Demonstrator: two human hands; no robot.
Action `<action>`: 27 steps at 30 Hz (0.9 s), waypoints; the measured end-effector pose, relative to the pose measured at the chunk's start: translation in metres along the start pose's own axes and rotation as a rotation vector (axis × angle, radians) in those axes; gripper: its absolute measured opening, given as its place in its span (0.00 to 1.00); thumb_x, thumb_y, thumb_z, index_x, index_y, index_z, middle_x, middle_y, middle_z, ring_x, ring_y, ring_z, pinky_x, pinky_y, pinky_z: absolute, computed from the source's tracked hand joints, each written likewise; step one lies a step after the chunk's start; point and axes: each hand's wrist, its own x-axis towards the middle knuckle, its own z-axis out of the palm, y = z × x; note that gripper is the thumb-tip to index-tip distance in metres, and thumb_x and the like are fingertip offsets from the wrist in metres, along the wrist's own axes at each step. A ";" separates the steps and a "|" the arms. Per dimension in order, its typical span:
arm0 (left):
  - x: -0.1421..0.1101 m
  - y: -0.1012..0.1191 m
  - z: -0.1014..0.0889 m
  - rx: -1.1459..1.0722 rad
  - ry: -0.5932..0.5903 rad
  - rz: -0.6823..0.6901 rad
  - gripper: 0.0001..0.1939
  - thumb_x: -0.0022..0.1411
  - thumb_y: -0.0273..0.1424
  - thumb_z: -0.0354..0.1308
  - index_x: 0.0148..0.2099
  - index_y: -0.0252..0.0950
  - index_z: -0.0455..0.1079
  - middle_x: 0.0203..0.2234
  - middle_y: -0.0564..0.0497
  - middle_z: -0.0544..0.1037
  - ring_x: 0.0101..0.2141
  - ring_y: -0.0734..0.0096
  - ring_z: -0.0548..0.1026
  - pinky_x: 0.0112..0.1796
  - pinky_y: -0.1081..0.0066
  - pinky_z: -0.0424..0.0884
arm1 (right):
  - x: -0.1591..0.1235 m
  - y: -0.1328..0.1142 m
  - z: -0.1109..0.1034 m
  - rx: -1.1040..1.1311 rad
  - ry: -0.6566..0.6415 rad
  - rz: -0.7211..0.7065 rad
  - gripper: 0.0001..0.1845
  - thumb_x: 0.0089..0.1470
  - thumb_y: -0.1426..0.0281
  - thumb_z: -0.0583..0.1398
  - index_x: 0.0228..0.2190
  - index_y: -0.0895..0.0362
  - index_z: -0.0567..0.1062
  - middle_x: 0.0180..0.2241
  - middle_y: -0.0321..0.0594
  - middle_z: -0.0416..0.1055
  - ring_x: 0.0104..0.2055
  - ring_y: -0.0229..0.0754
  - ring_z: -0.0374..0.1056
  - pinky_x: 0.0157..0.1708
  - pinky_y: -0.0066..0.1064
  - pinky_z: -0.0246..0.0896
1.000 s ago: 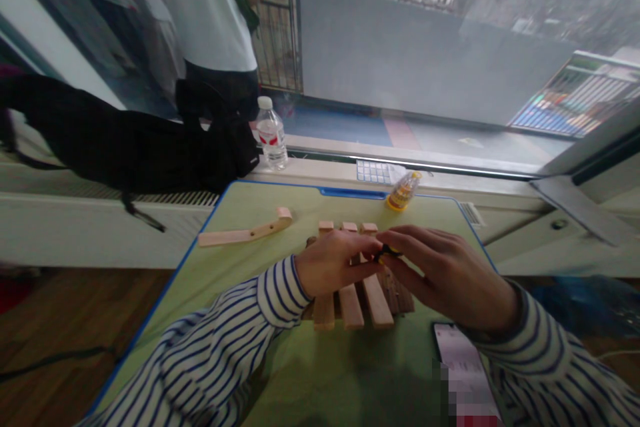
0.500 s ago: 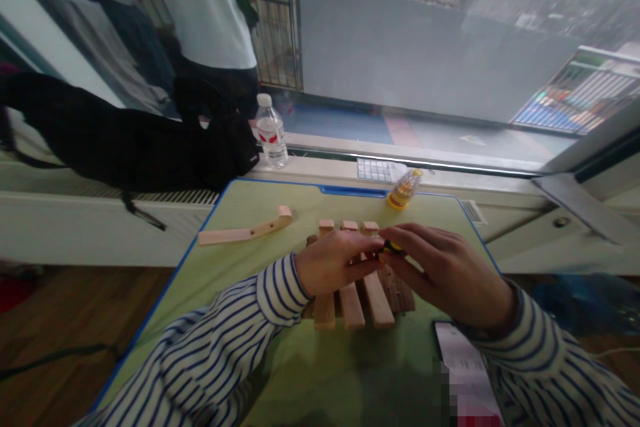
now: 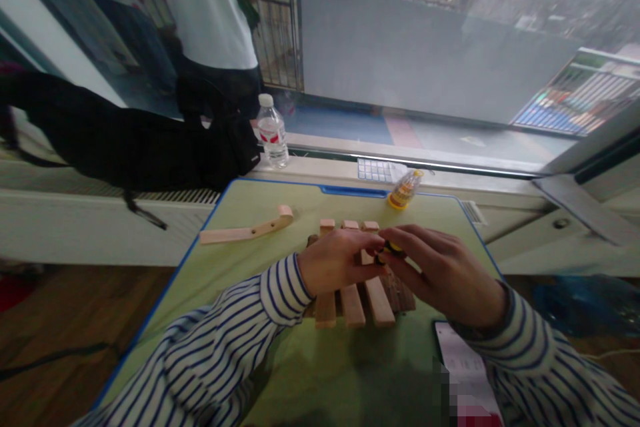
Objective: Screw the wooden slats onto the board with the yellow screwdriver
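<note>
My right hand (image 3: 443,270) pinches a small black-and-yellow piece (image 3: 394,249) between thumb and fingers; its exact kind I cannot make out. My left hand (image 3: 337,261) has its fingers pressed together at the left end of that piece, and what lies between the fingertips is hidden. Both hands hover over several pale wooden slats (image 3: 353,307) lying side by side. Under and beside the slats is a darker brown wooden piece (image 3: 403,293), partly covered by my hands.
On the green blue-edged table (image 3: 260,360), a curved wooden bar with two holes (image 3: 250,232) lies at left. A clear yellow-based container (image 3: 404,190) stands at the back, a phone (image 3: 463,353) at front right. A water bottle (image 3: 273,137) and black bag (image 3: 150,147) sit by the window.
My hands stay almost in the same place. The fingers have shifted slightly around the black-and-yellow piece, and more of its yellow part shows.
</note>
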 end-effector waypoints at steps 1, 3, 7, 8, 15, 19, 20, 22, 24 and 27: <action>0.000 0.000 0.000 -0.006 0.006 -0.010 0.10 0.58 0.29 0.57 0.44 0.34 0.67 0.36 0.51 0.74 0.36 0.72 0.71 0.37 0.73 0.66 | 0.000 0.000 -0.001 -0.002 -0.004 -0.003 0.15 0.59 0.69 0.52 0.47 0.59 0.66 0.40 0.46 0.72 0.37 0.40 0.69 0.36 0.34 0.66; 0.000 -0.001 0.001 -0.017 0.003 -0.028 0.10 0.59 0.30 0.56 0.43 0.34 0.67 0.35 0.51 0.74 0.35 0.73 0.72 0.37 0.74 0.66 | 0.001 -0.002 -0.003 -0.011 -0.008 -0.004 0.15 0.59 0.69 0.52 0.46 0.60 0.66 0.40 0.45 0.72 0.38 0.40 0.69 0.36 0.33 0.66; -0.001 0.001 0.000 -0.021 -0.009 -0.049 0.08 0.61 0.32 0.54 0.42 0.34 0.68 0.34 0.51 0.75 0.35 0.73 0.71 0.36 0.74 0.65 | 0.001 -0.004 -0.010 -0.014 -0.043 0.005 0.16 0.58 0.68 0.53 0.48 0.60 0.65 0.43 0.46 0.71 0.40 0.41 0.69 0.38 0.34 0.66; -0.001 0.001 -0.001 -0.025 -0.012 -0.053 0.09 0.61 0.32 0.54 0.42 0.34 0.68 0.34 0.51 0.74 0.34 0.73 0.71 0.36 0.74 0.65 | 0.001 -0.004 -0.011 -0.010 -0.052 0.004 0.18 0.58 0.68 0.53 0.49 0.60 0.65 0.44 0.46 0.70 0.41 0.41 0.69 0.39 0.34 0.66; -0.001 0.001 -0.002 -0.011 -0.040 -0.029 0.09 0.62 0.32 0.53 0.42 0.34 0.68 0.34 0.51 0.74 0.34 0.73 0.71 0.37 0.74 0.65 | 0.001 -0.004 -0.014 -0.035 -0.040 -0.040 0.18 0.57 0.70 0.53 0.49 0.59 0.64 0.46 0.44 0.69 0.43 0.41 0.68 0.41 0.35 0.66; -0.001 0.000 -0.001 -0.004 -0.051 -0.023 0.08 0.63 0.33 0.51 0.41 0.34 0.67 0.33 0.51 0.73 0.34 0.73 0.71 0.36 0.74 0.64 | 0.001 -0.002 -0.012 -0.048 -0.038 -0.041 0.15 0.58 0.69 0.53 0.47 0.58 0.65 0.46 0.43 0.70 0.43 0.41 0.68 0.41 0.35 0.66; -0.001 0.000 -0.001 0.002 -0.049 -0.019 0.08 0.63 0.32 0.51 0.40 0.34 0.67 0.32 0.52 0.73 0.33 0.73 0.70 0.35 0.74 0.64 | 0.000 -0.002 -0.012 -0.050 -0.037 -0.038 0.15 0.58 0.69 0.53 0.47 0.58 0.65 0.46 0.43 0.70 0.43 0.41 0.68 0.41 0.35 0.66; -0.001 0.000 -0.001 0.024 -0.037 -0.011 0.07 0.63 0.32 0.51 0.39 0.34 0.67 0.30 0.53 0.72 0.31 0.74 0.70 0.33 0.75 0.63 | 0.000 -0.001 -0.011 -0.049 -0.036 -0.033 0.15 0.58 0.69 0.53 0.47 0.58 0.65 0.46 0.42 0.70 0.43 0.41 0.68 0.40 0.34 0.66; -0.001 0.001 -0.002 0.039 -0.032 0.000 0.07 0.62 0.32 0.51 0.39 0.34 0.67 0.30 0.53 0.72 0.31 0.75 0.69 0.32 0.75 0.62 | -0.001 -0.001 -0.011 -0.048 -0.034 -0.026 0.15 0.58 0.69 0.53 0.47 0.58 0.65 0.45 0.42 0.70 0.43 0.40 0.68 0.40 0.34 0.66; -0.001 0.001 -0.002 0.043 -0.040 0.014 0.07 0.63 0.31 0.51 0.39 0.34 0.67 0.31 0.52 0.72 0.32 0.74 0.69 0.33 0.75 0.63 | -0.001 -0.001 -0.011 -0.050 -0.031 -0.022 0.15 0.58 0.69 0.54 0.47 0.58 0.65 0.45 0.41 0.71 0.42 0.40 0.69 0.40 0.34 0.66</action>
